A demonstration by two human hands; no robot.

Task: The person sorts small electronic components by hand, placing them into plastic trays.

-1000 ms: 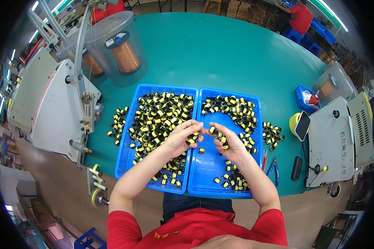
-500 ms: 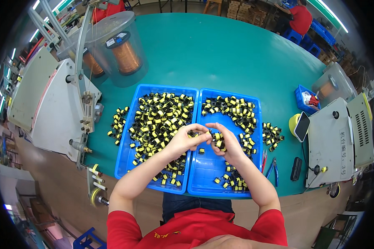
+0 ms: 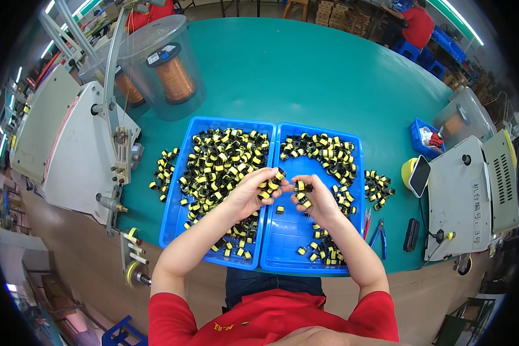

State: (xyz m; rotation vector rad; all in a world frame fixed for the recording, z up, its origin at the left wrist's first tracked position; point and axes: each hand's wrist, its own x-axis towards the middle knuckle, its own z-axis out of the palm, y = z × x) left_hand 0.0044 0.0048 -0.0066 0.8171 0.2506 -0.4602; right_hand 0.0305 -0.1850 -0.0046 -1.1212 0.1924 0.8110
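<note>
Several small black bobbins wrapped in yellow tape (image 3: 269, 187) rest in my left hand (image 3: 251, 193), its fingers curled round them above the divide between two blue trays. Close beside it, my right hand (image 3: 323, 203) grips a few more of these taped coil bobbins (image 3: 301, 193) between thumb and fingers. The left blue tray (image 3: 173, 216) is heaped with the same parts. In the right blue tray (image 3: 288, 242) they lie along the far and right sides and in the near right corner. One loose bobbin (image 3: 279, 210) sits on the bare tray bottom below my hands.
Small bobbin piles (image 3: 378, 189) lie outside the trays. Pliers (image 3: 379, 237) and a black case (image 3: 411, 234) are at right, near a phone (image 3: 419, 176) and a machine (image 3: 458, 199). At left stand a winding machine (image 3: 78, 155) and copper wire spools (image 3: 175, 78).
My hands have drawn slightly apart. My left hand has turned, so the bobbins in it now show more; those in my right hand have shifted too.
</note>
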